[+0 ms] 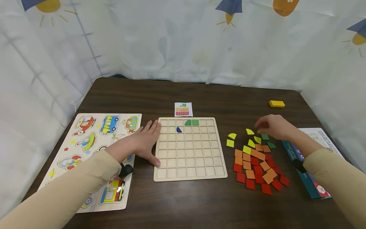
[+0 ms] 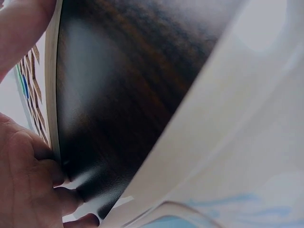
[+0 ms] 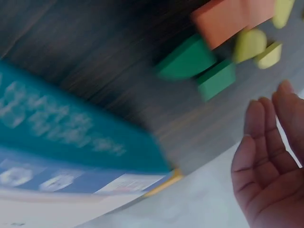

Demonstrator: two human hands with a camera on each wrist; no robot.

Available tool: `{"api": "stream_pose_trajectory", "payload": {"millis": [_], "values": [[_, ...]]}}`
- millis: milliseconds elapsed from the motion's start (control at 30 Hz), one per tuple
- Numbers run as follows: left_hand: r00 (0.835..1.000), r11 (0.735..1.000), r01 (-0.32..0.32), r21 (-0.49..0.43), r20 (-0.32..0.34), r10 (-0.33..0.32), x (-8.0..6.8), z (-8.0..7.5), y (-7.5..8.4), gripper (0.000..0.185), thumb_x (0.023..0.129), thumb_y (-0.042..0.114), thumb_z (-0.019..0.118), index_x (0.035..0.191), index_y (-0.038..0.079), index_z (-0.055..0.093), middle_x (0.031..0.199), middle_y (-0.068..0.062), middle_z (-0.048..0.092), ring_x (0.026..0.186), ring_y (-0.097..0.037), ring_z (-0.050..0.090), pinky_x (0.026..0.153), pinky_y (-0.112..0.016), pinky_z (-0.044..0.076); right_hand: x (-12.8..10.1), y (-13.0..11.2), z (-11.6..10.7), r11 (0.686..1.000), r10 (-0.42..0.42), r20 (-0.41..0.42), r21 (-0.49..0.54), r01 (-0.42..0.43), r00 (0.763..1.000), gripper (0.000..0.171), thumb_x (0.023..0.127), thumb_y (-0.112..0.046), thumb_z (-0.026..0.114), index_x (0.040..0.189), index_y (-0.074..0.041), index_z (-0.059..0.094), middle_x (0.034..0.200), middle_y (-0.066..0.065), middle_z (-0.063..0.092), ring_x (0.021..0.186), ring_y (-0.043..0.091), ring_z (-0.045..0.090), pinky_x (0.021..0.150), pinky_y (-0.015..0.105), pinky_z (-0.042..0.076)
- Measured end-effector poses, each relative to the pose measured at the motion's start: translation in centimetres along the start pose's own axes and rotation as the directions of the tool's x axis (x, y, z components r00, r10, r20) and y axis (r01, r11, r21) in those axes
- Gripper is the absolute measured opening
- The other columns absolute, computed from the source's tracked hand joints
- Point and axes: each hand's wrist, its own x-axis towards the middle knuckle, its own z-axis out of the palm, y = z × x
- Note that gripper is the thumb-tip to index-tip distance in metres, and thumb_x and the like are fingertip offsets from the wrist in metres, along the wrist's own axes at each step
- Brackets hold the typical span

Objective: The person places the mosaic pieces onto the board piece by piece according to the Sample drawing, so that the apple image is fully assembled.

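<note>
Sleeved forearms frame the near edge of the dark table point(image 1: 200, 92). On the left, the left hand point(image 1: 144, 143) lies flat with straight fingers, pressing against the left edge of the wooden grid board point(image 1: 190, 171), which holds two green pieces point(image 1: 192, 122) and a blue piece point(image 1: 179, 129) in its far rows. On the right, the right hand point(image 1: 274, 127) hovers with loosely bent fingers, holding nothing, just above the green pieces at the far edge of the loose tile pile point(image 1: 258, 162). A pattern card point(image 1: 183, 109) lies beyond the board.
</note>
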Motion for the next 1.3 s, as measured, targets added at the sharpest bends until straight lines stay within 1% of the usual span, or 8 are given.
{"api": "stream_pose_trajectory", "payload": {"millis": [100, 267, 500, 733, 933, 1100, 1200, 1300], "values": [[1.000, 1.000, -0.001, -0.007, 0.003, 0.001, -0.1, 0.0, -0.2, 0.146, 0.067, 0.067, 0.086, 0.160, -0.010, 0.005, 0.168, -0.031, -0.003, 0.156, -0.051, -0.002, 0.124, -0.068, 0.011, -0.7, 1.4, -0.1, 0.999, 0.023, 0.025, -0.042, -0.022, 0.999, 0.019, 0.091, -0.003, 0.074, 0.108, 0.006, 0.072, 0.096, 0.014, 0.073, 0.083, 0.023, 0.066, 0.078, 0.047, 0.060], [1.000, 1.000, -0.013, -0.011, 0.002, 0.013, 0.0, 0.1, -0.2, 0.146, 0.067, 0.068, 0.085, 0.160, -0.011, 0.004, 0.168, -0.032, -0.004, 0.156, -0.053, -0.003, 0.123, -0.069, 0.011, -1.6, 2.8, 0.0, 0.995, 0.089, 0.124, -0.059, -0.082, 0.988, 0.017, 0.087, -0.010, 0.079, 0.098, 0.002, 0.073, 0.088, 0.008, 0.069, 0.077, 0.019, 0.060, 0.074, 0.043, 0.060], [1.000, 1.000, -0.014, -0.007, -0.004, 0.014, 0.0, 0.1, -0.2, 0.145, 0.069, 0.066, 0.085, 0.159, -0.011, 0.004, 0.168, -0.032, -0.004, 0.156, -0.053, -0.002, 0.123, -0.069, 0.012, -2.2, 3.0, 0.3, 0.994, 0.109, 0.196, -0.032, -0.104, 0.975, 0.026, 0.085, -0.010, 0.083, 0.103, 0.004, 0.071, 0.092, 0.010, 0.070, 0.080, 0.020, 0.060, 0.077, 0.042, 0.061], [1.000, 1.000, -0.009, -0.007, -0.001, 0.009, 0.1, 0.1, 0.0, 0.145, 0.068, 0.065, 0.086, 0.160, -0.011, 0.004, 0.168, -0.032, -0.004, 0.156, -0.053, -0.002, 0.123, -0.068, 0.012, -2.4, 2.9, 1.1, 0.996, 0.083, 0.165, -0.049, -0.076, 0.983, 0.025, 0.083, -0.007, 0.083, 0.104, 0.002, 0.072, 0.092, 0.009, 0.069, 0.081, 0.019, 0.060, 0.077, 0.043, 0.060], [1.000, 1.000, -0.007, -0.011, 0.001, 0.007, 0.0, 0.2, -0.1, 0.145, 0.068, 0.066, 0.086, 0.160, -0.011, 0.003, 0.168, -0.032, -0.004, 0.156, -0.053, -0.002, 0.123, -0.069, 0.011, -2.5, 2.6, 1.5, 0.993, 0.097, 0.146, -0.079, -0.086, 0.985, 0.025, 0.083, -0.008, 0.084, 0.101, 0.001, 0.070, 0.091, 0.010, 0.069, 0.079, 0.020, 0.059, 0.078, 0.044, 0.060], [1.000, 1.000, -0.002, -0.006, 0.005, 0.002, 0.1, 0.2, -0.1, 0.146, 0.068, 0.067, 0.085, 0.160, -0.010, 0.003, 0.168, -0.032, -0.005, 0.156, -0.052, -0.003, 0.124, -0.068, 0.011, -2.9, 2.4, 1.2, 0.993, 0.087, 0.128, -0.085, -0.077, 0.988, 0.023, 0.082, -0.009, 0.085, 0.097, -0.001, 0.068, 0.087, 0.007, 0.067, 0.077, 0.019, 0.057, 0.074, 0.041, 0.059], [1.000, 1.000, 0.000, 0.000, 0.006, 0.000, 0.1, 0.2, -0.2, 0.146, 0.068, 0.068, 0.085, 0.160, -0.010, 0.002, 0.168, -0.031, -0.005, 0.156, -0.052, -0.003, 0.123, -0.068, 0.011, -2.8, 1.7, 0.6, 0.996, 0.062, 0.089, -0.068, -0.057, 0.994, 0.020, 0.084, -0.008, 0.083, 0.098, -0.001, 0.071, 0.088, 0.005, 0.069, 0.077, 0.017, 0.059, 0.072, 0.040, 0.060], [1.000, 1.000, 0.001, 0.005, 0.006, -0.001, 0.2, 0.3, -0.2, 0.146, 0.068, 0.068, 0.084, 0.160, -0.010, 0.002, 0.168, -0.031, -0.005, 0.156, -0.052, -0.003, 0.124, -0.068, 0.011, -2.2, -0.1, 0.2, 0.999, 0.024, 0.035, -0.035, -0.023, 0.999, 0.015, 0.087, -0.007, 0.079, 0.100, -0.002, 0.072, 0.090, 0.004, 0.072, 0.078, 0.016, 0.062, 0.073, 0.041, 0.060]]}}
